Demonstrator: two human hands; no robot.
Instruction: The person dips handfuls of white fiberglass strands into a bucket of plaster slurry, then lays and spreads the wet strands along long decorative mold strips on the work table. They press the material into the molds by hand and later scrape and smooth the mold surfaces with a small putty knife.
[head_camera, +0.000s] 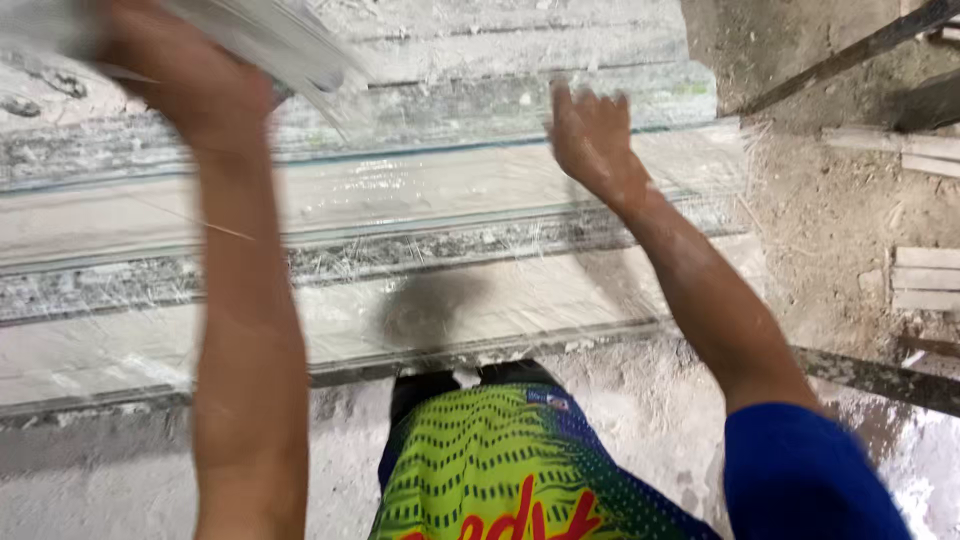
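Green patterned shorts (480, 460) nearest. Left hand (185, 75) grips whitish sheet bundle (270, 35) at mould's (420, 190) far-left edge — blurred, could slip. Right hand (590, 135) fingers spread, empty — loose fibres may snag.

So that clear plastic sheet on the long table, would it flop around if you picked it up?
Probably floppy: the clear plastic sheet looks thin and see-through, and the bunch in the left hand hangs in loose folds. It is likely light too, since one hand lifts that bunch high. It may feel slippery, as it shines near the right hand.
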